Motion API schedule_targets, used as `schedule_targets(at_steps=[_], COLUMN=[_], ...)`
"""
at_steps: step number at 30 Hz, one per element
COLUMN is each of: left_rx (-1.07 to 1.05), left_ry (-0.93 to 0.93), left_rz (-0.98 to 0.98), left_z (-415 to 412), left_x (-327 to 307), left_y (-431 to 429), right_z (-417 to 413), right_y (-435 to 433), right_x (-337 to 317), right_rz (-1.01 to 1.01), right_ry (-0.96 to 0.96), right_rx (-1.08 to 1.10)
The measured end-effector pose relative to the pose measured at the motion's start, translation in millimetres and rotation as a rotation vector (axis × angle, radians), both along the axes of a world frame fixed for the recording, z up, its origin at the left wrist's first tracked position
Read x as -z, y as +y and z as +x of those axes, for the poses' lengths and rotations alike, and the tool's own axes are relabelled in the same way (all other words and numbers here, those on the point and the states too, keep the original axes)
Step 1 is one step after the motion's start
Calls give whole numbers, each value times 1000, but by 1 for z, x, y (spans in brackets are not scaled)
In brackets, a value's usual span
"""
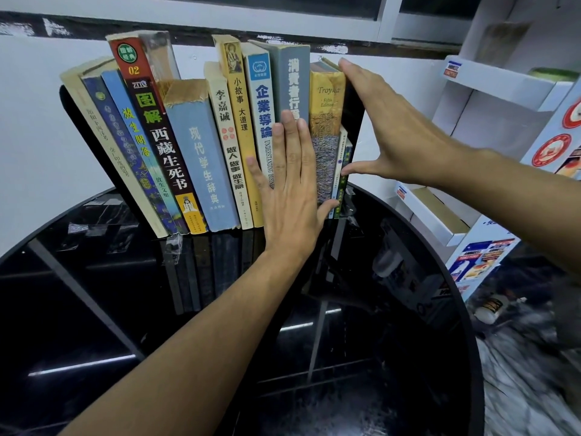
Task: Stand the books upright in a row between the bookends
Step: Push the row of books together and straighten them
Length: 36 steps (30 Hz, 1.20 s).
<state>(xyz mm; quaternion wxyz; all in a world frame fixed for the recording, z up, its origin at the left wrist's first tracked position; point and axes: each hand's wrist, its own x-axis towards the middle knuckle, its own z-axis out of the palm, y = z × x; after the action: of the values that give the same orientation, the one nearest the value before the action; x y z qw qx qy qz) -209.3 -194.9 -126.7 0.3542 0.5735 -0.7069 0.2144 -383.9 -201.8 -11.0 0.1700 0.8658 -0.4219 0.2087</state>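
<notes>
Fingers point(290, 130) of the left hand point(289, 199) straight and close together, laid flat against the spines, gripping nothing. Fingertips on the grey book point(292, 73); thumb lies across the foot of the yellow book point(327, 99) just to its right.

Right hand point(396, 130) spread wide, fingers point(358, 77) extended along the top outer edge of the right bookend point(353, 127). Thumb reaches toward the thin books point(341, 165) wedged between the yellow book and that bookend. Nothing clasped; whether the palm touches the bookend cannot be told.

Row of books point(201, 146) stands spine-out on the black round table point(94, 309), running from the left bookend point(70, 111) to the right one. Books under the hands look upright; those toward the left lean leftward against the left bookend.

White shelf unit point(490, 89) stands to the right, beyond the table.
</notes>
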Motion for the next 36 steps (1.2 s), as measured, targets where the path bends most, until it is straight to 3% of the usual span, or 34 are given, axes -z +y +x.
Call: schedule_targets(at_steps=[27, 36], left_rx=[-11, 48], left_ry=[-18, -22], left_rz=[-9, 83], left_z=[0, 5], left_x=[1, -9], left_y=[-2, 9], right_z=[-1, 4], right_y=[-1, 11], right_x=[1, -11], right_rz=[1, 33], right_ry=[-20, 36], right_rx=[25, 53])
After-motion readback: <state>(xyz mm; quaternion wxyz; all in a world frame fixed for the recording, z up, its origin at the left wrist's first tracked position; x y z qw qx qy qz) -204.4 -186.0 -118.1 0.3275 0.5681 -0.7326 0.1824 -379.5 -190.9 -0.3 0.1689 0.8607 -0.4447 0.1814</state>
